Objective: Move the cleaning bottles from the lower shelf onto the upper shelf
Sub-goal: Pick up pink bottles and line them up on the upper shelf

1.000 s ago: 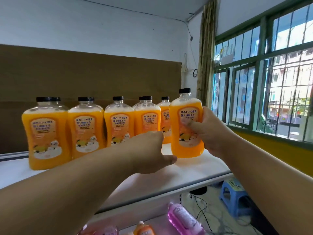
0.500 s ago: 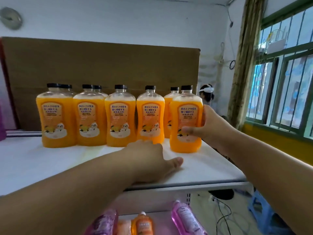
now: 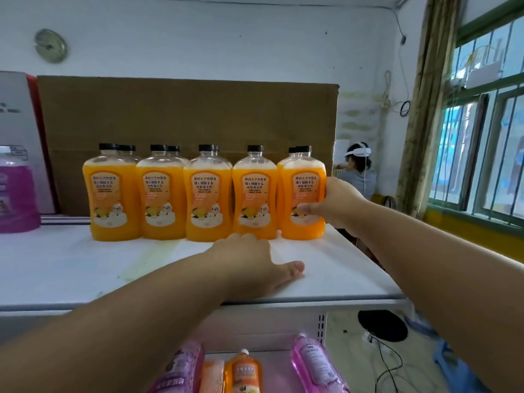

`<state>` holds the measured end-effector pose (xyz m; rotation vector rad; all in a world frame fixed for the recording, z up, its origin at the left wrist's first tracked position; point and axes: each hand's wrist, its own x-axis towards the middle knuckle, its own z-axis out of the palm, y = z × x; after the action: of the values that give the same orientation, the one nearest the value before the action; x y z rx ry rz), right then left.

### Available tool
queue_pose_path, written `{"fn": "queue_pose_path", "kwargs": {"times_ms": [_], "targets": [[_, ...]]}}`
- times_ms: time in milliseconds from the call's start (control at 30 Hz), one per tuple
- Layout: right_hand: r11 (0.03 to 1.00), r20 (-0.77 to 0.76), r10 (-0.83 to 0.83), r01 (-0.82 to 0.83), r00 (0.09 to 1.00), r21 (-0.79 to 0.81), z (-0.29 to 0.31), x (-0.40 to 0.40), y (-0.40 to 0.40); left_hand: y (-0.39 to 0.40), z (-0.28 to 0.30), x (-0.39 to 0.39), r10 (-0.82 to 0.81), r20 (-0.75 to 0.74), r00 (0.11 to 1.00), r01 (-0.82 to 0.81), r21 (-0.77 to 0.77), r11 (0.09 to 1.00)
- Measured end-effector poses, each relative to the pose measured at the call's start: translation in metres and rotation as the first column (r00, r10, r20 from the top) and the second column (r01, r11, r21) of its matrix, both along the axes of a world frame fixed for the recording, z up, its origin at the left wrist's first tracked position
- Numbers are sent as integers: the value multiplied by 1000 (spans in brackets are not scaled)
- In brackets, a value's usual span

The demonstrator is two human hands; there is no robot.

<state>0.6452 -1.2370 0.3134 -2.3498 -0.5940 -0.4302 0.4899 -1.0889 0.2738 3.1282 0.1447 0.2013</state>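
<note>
Several orange cleaning bottles with black caps stand in rows on the white upper shelf (image 3: 71,265). My right hand (image 3: 331,205) grips the rightmost orange bottle (image 3: 304,194), which stands on the shelf in line with the front row. My left hand (image 3: 255,265) rests palm down on the shelf just in front of the row, fingers relaxed, holding nothing. On the lower shelf, a small orange bottle (image 3: 243,373) sits between two pink bottles (image 3: 314,364) (image 3: 181,370) at the bottom edge of the view.
A brown cardboard sheet (image 3: 187,114) backs the upper shelf. A purple bottle (image 3: 15,194) stands at the far left. Right of the shelf are a seated person wearing a headset (image 3: 357,171), a window (image 3: 487,154), floor cables and a blue stool (image 3: 450,364).
My right hand has set the orange bottle down on the upper shelf and slid it back into the front row. My left hand stayed on the shelf. The camera turned left.
</note>
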Motion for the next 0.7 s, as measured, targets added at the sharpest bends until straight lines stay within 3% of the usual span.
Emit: {"fn": "queue_pose_path", "kwargs": {"times_ms": [700], "targets": [[997, 14, -64, 65, 998, -47, 0, -10, -1, -2, 1, 1, 28, -19, 999, -28, -20, 999]]}}
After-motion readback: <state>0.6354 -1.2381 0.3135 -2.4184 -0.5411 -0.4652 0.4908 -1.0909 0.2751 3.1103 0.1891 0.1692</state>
